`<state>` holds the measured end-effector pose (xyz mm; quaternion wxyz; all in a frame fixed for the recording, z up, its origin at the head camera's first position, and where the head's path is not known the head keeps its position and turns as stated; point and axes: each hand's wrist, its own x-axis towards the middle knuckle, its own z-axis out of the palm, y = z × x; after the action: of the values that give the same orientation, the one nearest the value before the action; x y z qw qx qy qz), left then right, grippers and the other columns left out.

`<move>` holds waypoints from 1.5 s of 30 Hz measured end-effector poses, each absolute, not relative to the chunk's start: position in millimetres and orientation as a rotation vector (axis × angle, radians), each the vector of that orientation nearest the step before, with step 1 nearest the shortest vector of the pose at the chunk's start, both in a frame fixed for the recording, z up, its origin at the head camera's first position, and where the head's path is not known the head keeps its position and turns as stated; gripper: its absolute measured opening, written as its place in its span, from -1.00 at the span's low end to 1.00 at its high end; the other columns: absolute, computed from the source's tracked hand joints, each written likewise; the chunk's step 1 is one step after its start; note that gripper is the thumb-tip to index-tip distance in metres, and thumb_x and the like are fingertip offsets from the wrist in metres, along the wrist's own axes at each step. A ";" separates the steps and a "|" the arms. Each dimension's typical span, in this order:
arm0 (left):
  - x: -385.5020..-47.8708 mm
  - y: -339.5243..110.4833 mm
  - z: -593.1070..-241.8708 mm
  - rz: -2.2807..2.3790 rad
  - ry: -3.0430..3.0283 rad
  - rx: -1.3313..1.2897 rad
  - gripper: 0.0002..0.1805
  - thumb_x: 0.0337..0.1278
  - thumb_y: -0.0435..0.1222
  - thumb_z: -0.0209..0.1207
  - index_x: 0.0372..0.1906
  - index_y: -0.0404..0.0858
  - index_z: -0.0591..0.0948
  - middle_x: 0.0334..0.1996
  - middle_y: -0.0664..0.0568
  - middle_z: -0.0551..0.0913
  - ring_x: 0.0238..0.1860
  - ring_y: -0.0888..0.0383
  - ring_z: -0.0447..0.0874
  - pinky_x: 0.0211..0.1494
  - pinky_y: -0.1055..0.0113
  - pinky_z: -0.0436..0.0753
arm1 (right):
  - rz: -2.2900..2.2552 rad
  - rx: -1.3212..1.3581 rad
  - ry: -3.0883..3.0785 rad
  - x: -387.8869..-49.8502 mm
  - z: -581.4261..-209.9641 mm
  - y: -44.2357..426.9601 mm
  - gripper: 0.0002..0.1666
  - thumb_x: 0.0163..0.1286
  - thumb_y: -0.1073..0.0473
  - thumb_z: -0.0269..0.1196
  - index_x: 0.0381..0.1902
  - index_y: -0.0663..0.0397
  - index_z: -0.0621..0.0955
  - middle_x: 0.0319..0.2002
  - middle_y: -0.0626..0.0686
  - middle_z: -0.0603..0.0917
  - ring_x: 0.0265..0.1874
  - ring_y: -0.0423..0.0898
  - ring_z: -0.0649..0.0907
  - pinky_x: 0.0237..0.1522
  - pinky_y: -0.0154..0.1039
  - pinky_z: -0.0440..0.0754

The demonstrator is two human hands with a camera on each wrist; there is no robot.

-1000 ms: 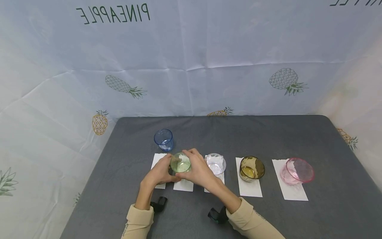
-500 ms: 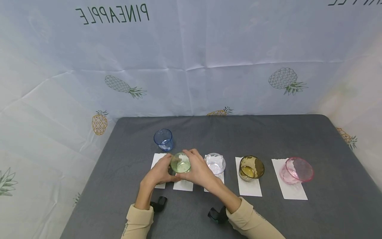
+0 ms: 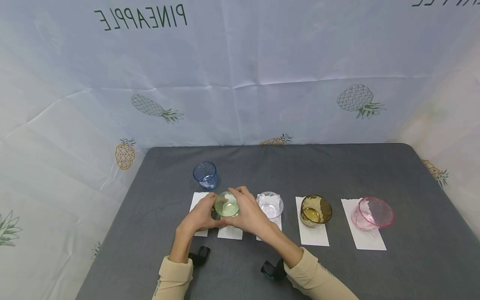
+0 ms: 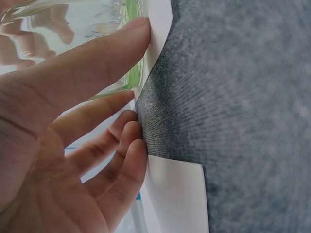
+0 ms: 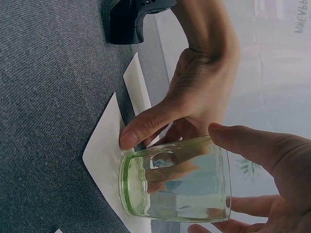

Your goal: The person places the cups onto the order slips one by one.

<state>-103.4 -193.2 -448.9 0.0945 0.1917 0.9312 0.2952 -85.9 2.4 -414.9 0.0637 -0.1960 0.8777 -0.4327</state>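
Observation:
Both hands hold a clear green drinking glass, which stands upright with its base on a white paper strip. My left hand grips it from the left; in the left wrist view the thumb lies along its side near the base, and the other fingers are bent behind. From the right, my right hand holds it; the right wrist view has that hand's thumb at the rim, with fingers on the far side. Parts of the glass's sides are hidden by the hands.
A blue glass stands behind, directly on the grey table. Rightward, a clear glass, an amber glass and a pink glass stand on paper strips. Another paper strip lies partly under the left hand.

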 end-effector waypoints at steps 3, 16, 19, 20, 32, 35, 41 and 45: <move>-103.2 -193.4 -448.9 0.870 2.761 0.565 -0.35 -0.26 -0.22 0.61 0.03 -0.35 0.62 -0.08 -0.08 0.64 -0.04 0.01 0.63 0.12 0.06 0.62 | -1.302 -0.589 2.652 -86.1 -415.1 1.8 -0.04 0.07 0.14 0.58 0.38 0.37 0.45 0.21 0.29 0.53 0.15 0.24 0.58 0.15 0.17 0.61; -103.6 -194.9 -449.4 0.859 2.755 0.566 -0.34 -0.24 -0.24 0.60 0.06 -0.36 0.61 -0.06 -0.11 0.64 -0.04 0.01 0.63 0.11 0.04 0.64 | -1.336 -0.645 2.676 -86.8 -418.6 1.3 -0.04 0.05 0.09 0.60 0.37 0.31 0.48 0.22 0.25 0.53 0.19 0.25 0.54 0.18 0.20 0.56; -103.3 -196.1 -450.2 0.843 2.752 0.576 -0.36 -0.22 -0.25 0.59 0.06 -0.35 0.60 -0.06 -0.10 0.64 -0.08 0.06 0.62 0.06 0.10 0.64 | -1.359 -0.663 2.673 -87.1 -418.5 1.0 -0.05 0.06 0.08 0.59 0.37 0.30 0.48 0.24 0.24 0.52 0.22 0.26 0.52 0.20 0.21 0.53; -103.4 -196.7 -450.5 0.842 2.752 0.585 -0.37 -0.22 -0.25 0.59 0.05 -0.35 0.60 -0.07 -0.09 0.64 -0.10 0.08 0.61 0.03 0.13 0.64 | -1.366 -0.666 2.667 -87.2 -418.1 1.0 -0.05 0.07 0.07 0.58 0.38 0.30 0.48 0.25 0.25 0.52 0.23 0.26 0.52 0.21 0.21 0.53; -101.6 -209.8 -446.3 0.989 2.663 0.646 -0.38 -0.09 -0.24 0.56 0.15 -0.27 0.62 -0.07 0.01 0.70 -0.08 0.09 0.67 0.08 0.07 0.71 | -1.454 -0.659 2.639 -90.1 -411.3 3.8 -0.06 0.18 0.07 0.53 0.46 0.21 0.42 0.33 0.23 0.48 0.35 0.22 0.47 0.30 0.16 0.53; -100.0 -214.8 -442.6 0.975 2.670 0.651 -0.32 -0.01 -0.23 0.53 0.26 -0.31 0.57 0.06 -0.07 0.69 -0.02 0.03 0.67 0.11 0.04 0.70 | -1.483 -0.652 2.632 -92.6 -409.6 4.7 -0.07 0.20 0.08 0.52 0.47 0.19 0.42 0.35 0.23 0.47 0.37 0.22 0.46 0.30 0.17 0.53; -100.2 -231.2 -433.5 0.957 2.688 0.675 -0.30 0.09 -0.21 0.47 0.33 -0.34 0.52 0.15 -0.18 0.65 0.03 -0.09 0.66 0.11 -0.02 0.68 | -1.528 -0.633 2.599 -99.8 -405.6 5.8 -0.08 0.20 0.08 0.51 0.47 0.17 0.42 0.36 0.22 0.45 0.39 0.21 0.44 0.32 0.19 0.51; -99.2 -247.4 -430.2 0.925 2.695 0.634 -0.28 0.10 -0.19 0.46 0.36 -0.32 0.51 0.13 -0.20 0.63 0.03 -0.12 0.65 0.09 -0.03 0.67 | -1.516 -0.628 2.600 -106.1 -402.7 5.5 -0.07 0.20 0.07 0.51 0.48 0.15 0.41 0.35 0.21 0.46 0.38 0.20 0.45 0.35 0.18 0.48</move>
<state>-99.2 -247.4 -430.2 0.1110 0.2159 0.9176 0.3148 -106.1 5.5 -402.7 0.0336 -0.2041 0.8453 -0.4927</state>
